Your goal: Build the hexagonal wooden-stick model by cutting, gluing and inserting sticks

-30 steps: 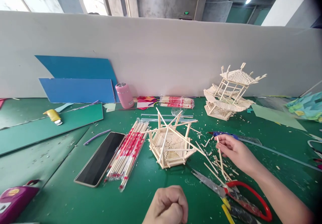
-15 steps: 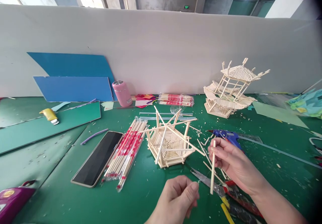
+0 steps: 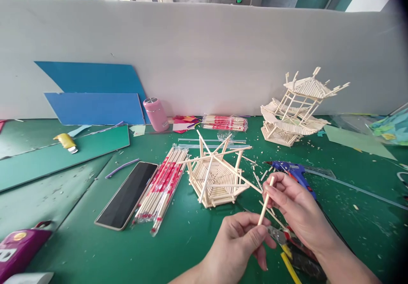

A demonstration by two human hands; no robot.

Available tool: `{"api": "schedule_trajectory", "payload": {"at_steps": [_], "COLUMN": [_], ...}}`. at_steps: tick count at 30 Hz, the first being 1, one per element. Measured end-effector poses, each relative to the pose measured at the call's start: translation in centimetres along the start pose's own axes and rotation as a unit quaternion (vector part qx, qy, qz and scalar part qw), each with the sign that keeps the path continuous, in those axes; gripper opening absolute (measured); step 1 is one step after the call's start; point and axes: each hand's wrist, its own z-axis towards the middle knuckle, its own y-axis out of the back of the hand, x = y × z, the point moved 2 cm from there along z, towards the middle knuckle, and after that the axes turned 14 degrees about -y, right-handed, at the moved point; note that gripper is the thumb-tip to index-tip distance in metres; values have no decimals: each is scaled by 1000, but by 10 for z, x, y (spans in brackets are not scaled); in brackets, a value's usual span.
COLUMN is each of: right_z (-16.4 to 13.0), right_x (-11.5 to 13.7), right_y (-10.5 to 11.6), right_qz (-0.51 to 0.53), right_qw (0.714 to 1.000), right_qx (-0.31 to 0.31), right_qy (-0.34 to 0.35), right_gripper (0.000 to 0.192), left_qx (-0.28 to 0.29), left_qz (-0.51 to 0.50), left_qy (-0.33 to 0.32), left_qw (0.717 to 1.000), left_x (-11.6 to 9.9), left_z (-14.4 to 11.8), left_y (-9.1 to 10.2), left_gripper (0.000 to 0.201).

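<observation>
A short wooden stick [image 3: 265, 202] is held at both ends: my right hand [image 3: 295, 205] pinches its upper end and my left hand [image 3: 237, 241] grips its lower end. Both hands hover low over the green table [image 3: 79, 250], just right of a hexagonal stick frame [image 3: 216, 177] with loose sticks leaning across it. Cut stick pieces [image 3: 259, 177] lie scattered between the frame and my right hand. Red-handled scissors [image 3: 280, 235] lie under my hands, partly hidden.
A blue glue gun [image 3: 295, 172] lies behind my right hand. Wrapped stick bundles [image 3: 164, 188] and a phone [image 3: 129, 194] lie to the left. A finished stick pavilion [image 3: 298, 109], a pink bottle [image 3: 156, 114], blue boards [image 3: 95, 92] and a white partition [image 3: 204, 58] stand at the back.
My right hand picked a stick off the table and lifted it toward me. My left hand opened from a fist, rose and took hold of the stick's lower end.
</observation>
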Motion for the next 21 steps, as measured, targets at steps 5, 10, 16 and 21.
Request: {"api": "schedule_trajectory", "payload": {"at_steps": [5, 10, 16, 21], "right_z": [-3, -5, 1, 7], "right_x": [1, 0, 10, 21], "right_y": [3, 7, 27, 52], "right_qz": [24, 73, 170, 193], "right_qw": [998, 991, 961, 938], "right_qx": [-44, -93, -173, -228], "right_qy": [33, 58, 130, 179], "right_gripper": [11, 12, 11, 11], "left_qx": [0, -12, -40, -52], "left_qz": [-10, 14, 28, 60], "left_qy": [-13, -30, -47, -47], "left_qw": [1000, 999, 998, 996], "left_x": [3, -1, -6, -7], "left_z": [1, 3, 3, 1], "left_y": [-3, -9, -9, -6], "left_gripper": [33, 34, 30, 27]}}
